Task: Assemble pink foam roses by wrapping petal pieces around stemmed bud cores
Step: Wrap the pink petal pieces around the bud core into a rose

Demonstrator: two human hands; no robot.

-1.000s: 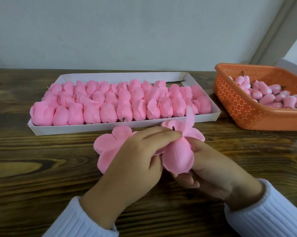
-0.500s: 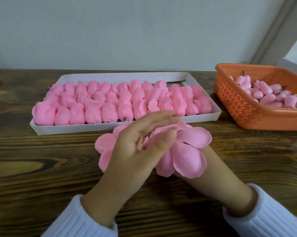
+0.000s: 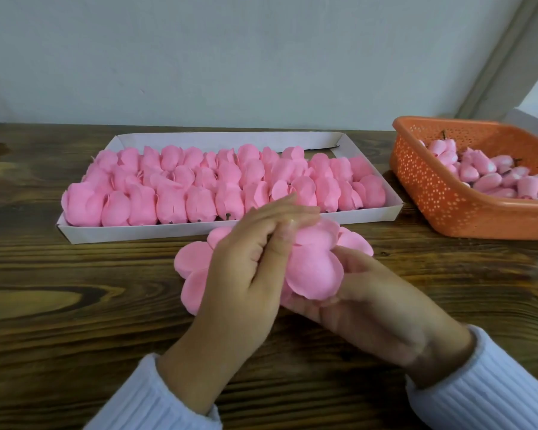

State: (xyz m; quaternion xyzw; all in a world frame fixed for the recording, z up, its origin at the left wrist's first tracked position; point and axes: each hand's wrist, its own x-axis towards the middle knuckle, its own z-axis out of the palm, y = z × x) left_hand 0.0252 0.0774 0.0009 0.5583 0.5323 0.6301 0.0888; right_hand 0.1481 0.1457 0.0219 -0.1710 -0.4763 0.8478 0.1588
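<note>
A half-wrapped pink foam rose [image 3: 312, 268] sits between my hands above the wooden table. My right hand [image 3: 367, 299] cups it from below and the right, fingers curled round its base. My left hand [image 3: 249, 259] lies over its top, straight fingers pressing the petals down. The bud core and stem are hidden inside the petals and hands. A flat pink petal piece [image 3: 195, 268] lies on the table under my left hand.
A white cardboard tray [image 3: 199, 232] with several finished pink roses stands just behind my hands. An orange perforated basket [image 3: 441, 197] holding several stemmed bud cores sits at the right. A grey wall runs along the table's back edge.
The petals, spread open half a second ago, are now folded closer round the core. My left hand has flattened over the top, and my right hand has come up round the base.
</note>
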